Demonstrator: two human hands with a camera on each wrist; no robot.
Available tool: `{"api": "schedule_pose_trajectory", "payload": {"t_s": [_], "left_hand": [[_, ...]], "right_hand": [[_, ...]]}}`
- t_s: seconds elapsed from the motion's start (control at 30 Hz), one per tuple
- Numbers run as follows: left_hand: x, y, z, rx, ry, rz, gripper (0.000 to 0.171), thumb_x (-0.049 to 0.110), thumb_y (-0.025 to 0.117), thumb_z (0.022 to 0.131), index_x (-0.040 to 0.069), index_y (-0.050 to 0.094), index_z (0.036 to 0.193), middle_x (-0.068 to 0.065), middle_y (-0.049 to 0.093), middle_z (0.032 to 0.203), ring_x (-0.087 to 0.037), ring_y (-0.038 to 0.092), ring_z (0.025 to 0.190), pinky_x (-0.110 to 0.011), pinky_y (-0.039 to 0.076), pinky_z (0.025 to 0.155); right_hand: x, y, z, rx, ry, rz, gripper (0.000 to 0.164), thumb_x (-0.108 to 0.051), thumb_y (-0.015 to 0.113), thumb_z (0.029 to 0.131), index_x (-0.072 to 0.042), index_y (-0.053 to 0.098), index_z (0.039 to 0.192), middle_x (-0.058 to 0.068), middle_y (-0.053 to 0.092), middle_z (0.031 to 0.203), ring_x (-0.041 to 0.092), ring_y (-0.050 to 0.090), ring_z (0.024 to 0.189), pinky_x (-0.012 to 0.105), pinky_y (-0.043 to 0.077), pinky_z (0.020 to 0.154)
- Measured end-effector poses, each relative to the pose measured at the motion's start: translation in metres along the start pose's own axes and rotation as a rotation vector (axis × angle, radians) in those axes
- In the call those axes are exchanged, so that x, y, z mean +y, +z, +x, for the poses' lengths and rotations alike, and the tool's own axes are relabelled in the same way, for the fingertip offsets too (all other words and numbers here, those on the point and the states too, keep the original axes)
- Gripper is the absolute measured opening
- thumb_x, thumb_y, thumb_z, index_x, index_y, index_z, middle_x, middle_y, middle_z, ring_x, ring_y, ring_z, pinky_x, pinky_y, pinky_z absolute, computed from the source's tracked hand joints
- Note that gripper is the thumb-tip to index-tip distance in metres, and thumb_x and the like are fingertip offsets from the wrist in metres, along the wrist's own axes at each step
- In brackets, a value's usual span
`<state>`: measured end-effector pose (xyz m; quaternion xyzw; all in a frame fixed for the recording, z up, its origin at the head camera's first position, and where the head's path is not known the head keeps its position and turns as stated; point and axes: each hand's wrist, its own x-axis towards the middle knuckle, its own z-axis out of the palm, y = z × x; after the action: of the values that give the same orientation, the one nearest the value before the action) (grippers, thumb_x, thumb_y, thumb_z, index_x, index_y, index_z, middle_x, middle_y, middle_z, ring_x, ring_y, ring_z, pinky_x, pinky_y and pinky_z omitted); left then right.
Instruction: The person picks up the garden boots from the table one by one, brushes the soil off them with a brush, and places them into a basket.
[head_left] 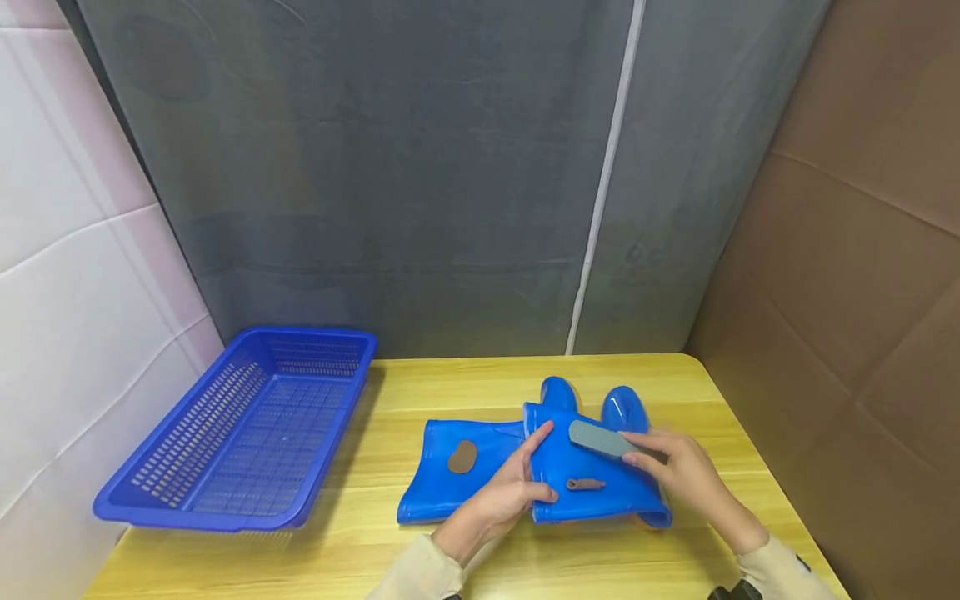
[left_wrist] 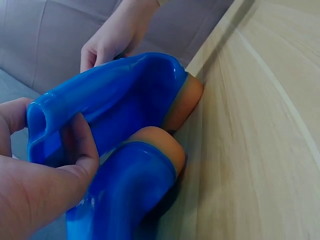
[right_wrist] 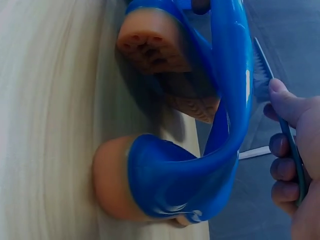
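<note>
Two blue rain boots with orange soles lie on the table. My left hand (head_left: 512, 490) grips the nearer boot (head_left: 628, 493) by the rim of its shaft. In the left wrist view, a digit of that hand (left_wrist: 40, 192) reaches inside the opening. A grey-green brush (head_left: 600, 439) is in my right hand (head_left: 686, 471), pinched with the thumb along its handle. In the right wrist view, the bristles of the brush (right_wrist: 261, 80) face the shaft, close against it. The other boot (head_left: 431, 492) lies partly underneath, with a flat brown patch (head_left: 462, 457) on its shaft. A small brown roll-like mark (head_left: 585, 484) shows on the held boot.
A blue slotted plastic basket (head_left: 315, 492) stands at the table's left side. Grey cloth (head_left: 420, 183) hangs behind the wooden table (head_left: 420, 392), white panels (head_left: 82, 275) stand on the left, and a brown panel (head_left: 862, 275) stands on the right.
</note>
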<state>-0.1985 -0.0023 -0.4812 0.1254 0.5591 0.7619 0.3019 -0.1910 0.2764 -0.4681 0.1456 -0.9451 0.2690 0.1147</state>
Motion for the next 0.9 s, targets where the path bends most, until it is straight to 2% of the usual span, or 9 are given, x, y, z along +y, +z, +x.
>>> {"api": "schedule_pose_trajectory", "payload": {"t_s": [0.1, 0.2, 0.37, 0.47, 0.53, 0.6, 0.67, 0.77, 0.9], "left_hand": [[0.0, -0.001, -0.001, 0.005, 0.0, 0.002, 0.092, -0.01, 0.061, 0.085, 0.029, 0.02, 0.158, -0.016, 0.017, 0.165, -0.04, 0.036, 0.146, -0.048, 0.04, 0.115], [0.0, -0.002, -0.003, 0.001, 0.011, 0.0, 0.095, -0.012, 0.058, 0.083, 0.027, 0.017, 0.159, -0.016, 0.01, 0.167, -0.04, 0.028, 0.149, -0.05, 0.034, 0.119], [0.0, -0.005, -0.004, 0.006, 0.022, -0.003, 0.098, -0.013, 0.057, 0.079, 0.026, 0.016, 0.159, -0.018, 0.003, 0.167, -0.042, 0.017, 0.152, -0.056, 0.024, 0.123], [0.001, -0.006, -0.005, 0.011, 0.017, 0.001, 0.098, -0.013, 0.057, 0.079, 0.026, 0.017, 0.159, -0.018, 0.002, 0.166, -0.044, 0.017, 0.152, -0.056, 0.024, 0.123], [0.001, -0.006, -0.004, 0.013, 0.006, 0.007, 0.097, -0.012, 0.058, 0.08, 0.028, 0.018, 0.159, -0.018, 0.003, 0.166, -0.044, 0.02, 0.15, -0.056, 0.026, 0.122], [0.002, -0.006, -0.004, 0.01, 0.0, 0.015, 0.096, -0.012, 0.058, 0.081, 0.029, 0.019, 0.158, -0.018, 0.006, 0.166, -0.043, 0.026, 0.149, -0.055, 0.03, 0.121], [0.001, -0.006, -0.003, 0.012, -0.004, 0.027, 0.095, -0.011, 0.059, 0.081, 0.03, 0.02, 0.158, -0.017, 0.009, 0.166, -0.042, 0.03, 0.148, -0.053, 0.034, 0.119], [0.001, -0.006, -0.004, 0.015, -0.006, 0.043, 0.094, -0.011, 0.059, 0.083, 0.03, 0.021, 0.158, -0.017, 0.013, 0.166, -0.04, 0.035, 0.146, -0.05, 0.038, 0.116], [0.0, -0.005, -0.005, 0.023, -0.01, 0.063, 0.094, -0.01, 0.06, 0.082, 0.029, 0.02, 0.158, -0.017, 0.014, 0.166, -0.041, 0.032, 0.147, -0.053, 0.035, 0.118]], "right_hand": [[0.003, 0.002, -0.003, -0.019, -0.027, -0.001, 0.033, -0.033, 0.071, 0.089, -0.019, 0.073, 0.119, 0.005, 0.075, 0.114, 0.028, 0.071, 0.105, 0.049, 0.058, 0.088], [0.006, 0.001, -0.005, -0.052, -0.051, -0.004, 0.031, -0.035, 0.073, 0.088, -0.022, 0.075, 0.116, 0.001, 0.076, 0.107, 0.023, 0.071, 0.098, 0.041, 0.06, 0.084], [0.013, -0.008, -0.011, -0.126, -0.032, -0.002, 0.03, -0.038, 0.073, 0.087, -0.025, 0.076, 0.113, -0.002, 0.076, 0.1, 0.021, 0.07, 0.091, 0.033, 0.059, 0.077], [0.017, -0.014, -0.013, -0.084, -0.017, -0.053, 0.031, -0.039, 0.073, 0.087, -0.025, 0.076, 0.114, -0.008, 0.073, 0.093, 0.009, 0.065, 0.081, 0.026, 0.055, 0.068], [0.019, -0.015, -0.013, -0.036, -0.022, -0.075, 0.032, -0.037, 0.074, 0.086, -0.023, 0.076, 0.114, -0.011, 0.069, 0.084, 0.003, 0.056, 0.072, 0.021, 0.047, 0.061], [0.018, -0.014, -0.011, 0.004, -0.044, -0.1, 0.032, -0.036, 0.074, 0.086, -0.021, 0.076, 0.115, -0.01, 0.07, 0.084, 0.004, 0.06, 0.073, 0.023, 0.05, 0.062], [0.016, -0.01, -0.008, 0.019, -0.062, -0.102, 0.032, -0.034, 0.074, 0.086, -0.021, 0.075, 0.116, -0.003, 0.076, 0.096, 0.014, 0.07, 0.085, 0.033, 0.059, 0.072], [0.011, -0.005, -0.005, 0.021, -0.08, -0.098, 0.032, -0.032, 0.075, 0.086, -0.02, 0.075, 0.116, 0.005, 0.077, 0.11, 0.028, 0.072, 0.101, 0.047, 0.059, 0.084], [0.008, -0.002, -0.004, -0.05, -0.105, -0.079, 0.03, -0.033, 0.074, 0.086, -0.023, 0.075, 0.115, -0.004, 0.076, 0.097, 0.014, 0.069, 0.088, 0.032, 0.058, 0.076]]}}
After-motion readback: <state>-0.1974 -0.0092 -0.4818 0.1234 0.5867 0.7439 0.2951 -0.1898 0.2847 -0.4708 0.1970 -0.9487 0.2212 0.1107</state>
